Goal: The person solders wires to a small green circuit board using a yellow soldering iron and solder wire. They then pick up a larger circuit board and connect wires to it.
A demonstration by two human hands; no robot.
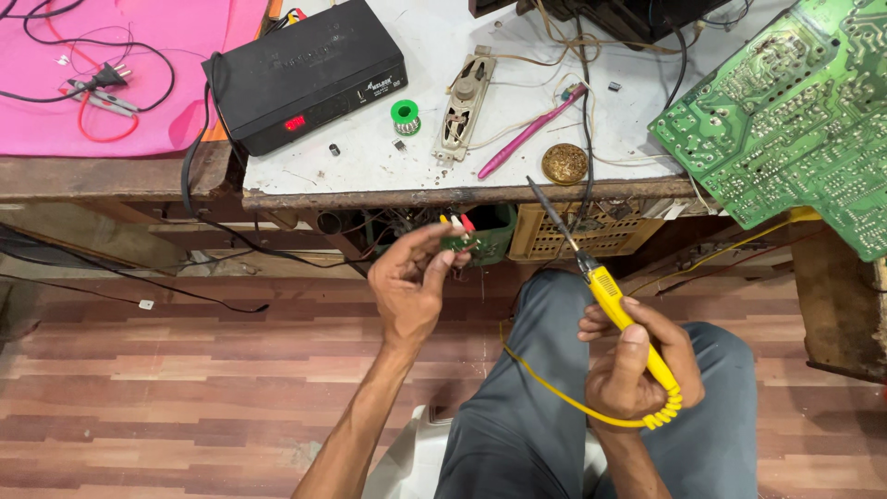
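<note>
Head camera view, looking down at a seated person's lap and a cluttered workbench beyond. Nearest, grey trousers point(545, 407) fill the lower middle, with striped wood-pattern floor point(185, 370) open on the left. The right hand point(637, 360) is closed firmly around a yellow soldering iron point(614, 305), its dark tip angled up and left toward the bench edge; a yellow coiled cord point(591, 407) loops from its base across the thigh. The left hand point(411, 286) is raised to the left, fingers pinched tight on a small green circuit piece point(462, 238) with red, white and yellow connectors, held in the air just in front of the bench edge. Hands are apart, with clear space between them.

Past the hands, the worn front edge of the white workbench point(416, 176) runs left to right. Near that edge sit a round brass-coloured tin point(564, 164) and a pink toothbrush point(531, 131). Farther in lie a green solder spool point(405, 115), a long oval speaker point(466, 103) and a black set-top box point(305, 74) with a red display. A large green circuit board point(795, 120) overhangs the bench's right side. Far left, a pink cloth point(120, 92) holds a plug and loose wires.
</note>
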